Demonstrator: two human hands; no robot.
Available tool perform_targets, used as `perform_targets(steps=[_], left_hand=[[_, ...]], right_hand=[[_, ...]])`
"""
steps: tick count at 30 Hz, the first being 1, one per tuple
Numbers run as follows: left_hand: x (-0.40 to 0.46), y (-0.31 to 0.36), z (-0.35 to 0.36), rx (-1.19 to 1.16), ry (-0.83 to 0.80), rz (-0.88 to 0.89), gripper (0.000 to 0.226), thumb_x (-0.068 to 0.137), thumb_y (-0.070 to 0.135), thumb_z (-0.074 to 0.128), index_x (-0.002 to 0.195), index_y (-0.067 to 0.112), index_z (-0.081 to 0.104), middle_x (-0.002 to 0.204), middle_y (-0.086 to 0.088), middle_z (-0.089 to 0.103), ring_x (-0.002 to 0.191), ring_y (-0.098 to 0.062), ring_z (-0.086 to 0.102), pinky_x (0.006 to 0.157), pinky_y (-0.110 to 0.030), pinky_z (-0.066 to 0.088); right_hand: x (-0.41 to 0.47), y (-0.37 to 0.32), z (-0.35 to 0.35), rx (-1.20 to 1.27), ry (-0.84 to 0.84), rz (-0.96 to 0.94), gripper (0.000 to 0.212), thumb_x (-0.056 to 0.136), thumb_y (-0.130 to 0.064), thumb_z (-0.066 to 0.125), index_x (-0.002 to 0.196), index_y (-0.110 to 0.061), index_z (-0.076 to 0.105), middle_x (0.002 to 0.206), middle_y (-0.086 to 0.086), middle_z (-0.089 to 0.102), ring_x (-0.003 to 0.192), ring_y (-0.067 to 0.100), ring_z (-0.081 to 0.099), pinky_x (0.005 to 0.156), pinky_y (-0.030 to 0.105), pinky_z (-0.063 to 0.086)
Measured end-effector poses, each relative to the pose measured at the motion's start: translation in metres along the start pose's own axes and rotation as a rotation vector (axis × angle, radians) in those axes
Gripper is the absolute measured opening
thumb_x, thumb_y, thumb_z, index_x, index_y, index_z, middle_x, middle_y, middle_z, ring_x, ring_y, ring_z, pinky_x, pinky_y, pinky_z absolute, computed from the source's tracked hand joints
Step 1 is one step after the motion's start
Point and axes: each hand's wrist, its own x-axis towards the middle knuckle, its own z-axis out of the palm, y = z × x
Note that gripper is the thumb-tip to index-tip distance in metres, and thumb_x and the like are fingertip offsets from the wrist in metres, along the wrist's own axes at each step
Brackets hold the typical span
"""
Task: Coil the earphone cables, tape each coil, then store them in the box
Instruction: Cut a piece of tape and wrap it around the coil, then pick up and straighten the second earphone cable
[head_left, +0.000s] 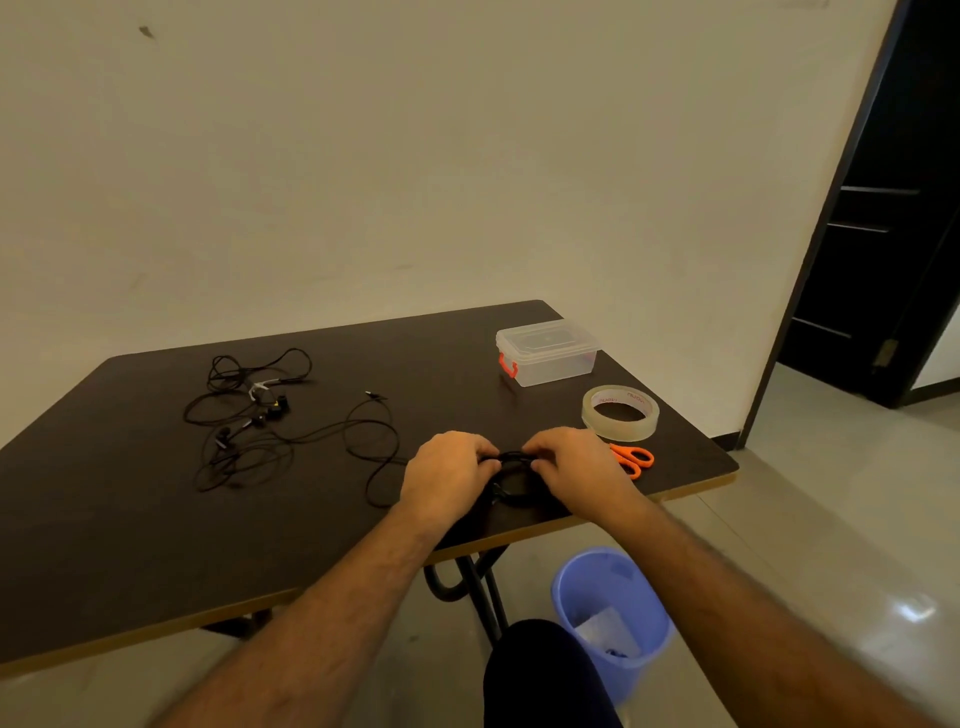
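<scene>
A black earphone coil (511, 475) sits near the front edge of the dark table (130, 519), held between both hands. My left hand (447, 470) grips its left side and my right hand (571, 465) pinches its right side. A loose end of this cable (371, 441) trails off to the left. More tangled black earphones (244, 415) lie at the table's left. A clear plastic box (545, 351) with its lid on and a red latch stands at the back right. The roll of clear tape (621, 415) lies in front of it.
Orange-handled scissors (631, 460) lie just right of my right hand, partly hidden by it. A blue bin (610, 618) stands on the floor under the table's front right edge. A dark doorway (883, 234) opens at the right.
</scene>
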Motion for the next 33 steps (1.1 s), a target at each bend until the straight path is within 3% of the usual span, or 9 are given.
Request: perform_targets(steps=[6, 11, 15, 24, 27, 33], left_hand=[[0.004, 0.004, -0.005, 0.023, -0.045, -0.062, 0.031, 0.096, 0.039, 0.060, 0.126, 0.031, 0.062, 0.119, 0.008, 0.066, 0.105, -0.011, 0.060, 0.080, -0.029, 0.051], [0.010, -0.004, -0.003, -0.088, -0.037, -0.121, 0.024, 0.101, 0.039, 0.048, 0.117, 0.033, 0.065, 0.116, 0.008, 0.068, 0.103, -0.014, 0.061, 0.088, -0.038, 0.053], [0.009, -0.011, -0.005, -0.146, -0.008, -0.157, 0.026, 0.101, 0.034, 0.048, 0.121, 0.032, 0.064, 0.118, 0.007, 0.067, 0.107, -0.013, 0.061, 0.090, -0.036, 0.052], [0.007, -0.011, -0.007, -0.148, 0.096, -0.120, 0.022, 0.099, 0.035, 0.054, 0.117, 0.031, 0.065, 0.112, 0.009, 0.067, 0.097, -0.007, 0.059, 0.078, -0.028, 0.049], [0.004, -0.016, -0.014, -0.163, 0.195, -0.100, 0.020, 0.099, 0.035, 0.053, 0.115, 0.031, 0.066, 0.108, 0.011, 0.067, 0.093, -0.005, 0.057, 0.075, -0.026, 0.045], [-0.006, -0.043, -0.043, -0.194, 0.389, -0.102, 0.017, 0.098, 0.038, 0.055, 0.107, 0.029, 0.067, 0.097, 0.012, 0.067, 0.087, -0.005, 0.060, 0.073, -0.030, 0.053]], right_hand=[[0.004, 0.002, 0.001, -0.044, -0.027, 0.049, 0.026, 0.099, -0.022, 0.055, 0.122, -0.021, 0.067, 0.119, 0.001, 0.067, 0.107, 0.013, 0.060, 0.098, 0.031, 0.048], [0.007, -0.004, 0.000, -0.158, -0.121, 0.034, 0.028, 0.102, -0.025, 0.050, 0.125, -0.019, 0.065, 0.120, 0.005, 0.066, 0.110, 0.018, 0.060, 0.100, 0.035, 0.049], [0.002, -0.003, 0.004, -0.127, -0.052, 0.008, 0.027, 0.102, -0.025, 0.049, 0.123, -0.019, 0.066, 0.117, 0.004, 0.067, 0.108, 0.017, 0.060, 0.098, 0.034, 0.049], [-0.010, 0.008, -0.006, 0.176, 0.205, 0.018, 0.022, 0.100, -0.018, 0.053, 0.117, -0.015, 0.068, 0.109, 0.002, 0.070, 0.092, 0.007, 0.058, 0.092, 0.027, 0.051], [-0.012, 0.011, -0.017, 0.248, 0.281, 0.048, 0.023, 0.100, -0.018, 0.054, 0.119, -0.015, 0.067, 0.109, 0.000, 0.068, 0.090, 0.005, 0.055, 0.087, 0.020, 0.044], [-0.007, 0.004, -0.030, 0.303, 0.401, 0.035, 0.018, 0.097, -0.020, 0.059, 0.111, -0.015, 0.069, 0.099, -0.004, 0.067, 0.083, 0.004, 0.056, 0.074, 0.014, 0.042]])
